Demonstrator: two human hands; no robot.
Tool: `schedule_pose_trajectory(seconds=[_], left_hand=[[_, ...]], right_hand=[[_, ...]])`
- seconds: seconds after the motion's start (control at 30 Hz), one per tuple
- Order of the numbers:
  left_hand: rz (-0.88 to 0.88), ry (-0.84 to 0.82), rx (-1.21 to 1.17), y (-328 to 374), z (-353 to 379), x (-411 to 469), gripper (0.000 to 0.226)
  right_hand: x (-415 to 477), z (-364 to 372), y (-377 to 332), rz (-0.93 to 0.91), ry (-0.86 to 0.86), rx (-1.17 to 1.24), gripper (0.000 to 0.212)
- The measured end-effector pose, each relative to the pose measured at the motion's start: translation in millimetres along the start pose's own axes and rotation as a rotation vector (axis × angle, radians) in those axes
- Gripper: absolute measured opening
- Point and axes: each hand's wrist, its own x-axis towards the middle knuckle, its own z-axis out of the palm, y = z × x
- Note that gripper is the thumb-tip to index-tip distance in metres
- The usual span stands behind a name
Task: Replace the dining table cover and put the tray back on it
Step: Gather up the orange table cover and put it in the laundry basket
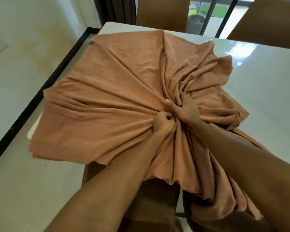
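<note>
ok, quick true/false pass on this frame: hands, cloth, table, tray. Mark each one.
1. The left hand grips a bunch of the cloth. True.
2. The cloth lies flat and smooth. False: it is gathered, with folds radiating from where both hands hold it.
3. The right hand is off the cloth. False: it holds the gathered folds beside the left hand.
4. Part of the table shows bare. True.
5. A tray sits on the cloth. False: no tray is in view.
6. Chairs stand at the far side. True.

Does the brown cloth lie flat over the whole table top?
No, the cloth is gathered into folds by the left hand and right hand, and bare table shows beside it.
</note>
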Motion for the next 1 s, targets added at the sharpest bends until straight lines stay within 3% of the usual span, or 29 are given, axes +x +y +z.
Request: schedule_pose_trajectory(seconds=[0.2, 0.27, 0.37, 0.5, 0.57, 0.63, 0.73, 0.87, 1.0], left_hand=[[0.090, -0.153, -0.072, -14.4, -15.7, -4.9, 0.020], [0.177, -0.027, 0.046, -32.7, -50.3, -8.1, 0.023], [0.222, 0.297, 0.304, -72.0, -118.4, -8.1, 0.027], [-0.078, 0.485, 0.634, -129.3, -194.6, -1.6, 0.045], [-0.029, 0.498, 0.657, -140.6, -204.5, -3.7, 0.035], [0.044, 0.510, 0.644, -133.3, -191.0, -3.0, 0.023], [0.018, 0.535, 0.540, -98.8, -150.3, 3.1, 0.017], [-0.047, 0.464, 0.237, -50.0, -73.4, 2.2, 0.024], [0.040, 0.284, 0.124, -9.4, 7.1, -17.4, 0.023]], right_hand=[[6.7, -1.1, 4.8, 0.020, -0.119, -0.102, 0.108], [7.0, -1.0, 6.0, 0.020, -0.123, -0.089, 0.104], [7.8, -0.1, 7.8, 0.008, -0.137, -0.078, 0.091], [8.7, 3.9, 8.8, -0.020, -0.111, -0.078, 0.078], [7.5, 4.8, 8.7, -0.034, -0.099, -0.078, 0.077], [6.4, 4.2, 9.4, -0.041, -0.089, -0.069, 0.078], [6.5, 3.9, 8.6, -0.033, -0.099, -0.066, 0.081], [8.1, 0.9, 9.3, -0.022, -0.117, -0.043, 0.080], [10.6, -3.3, 10.1, -0.022, -0.141, 0.010, 0.077]])
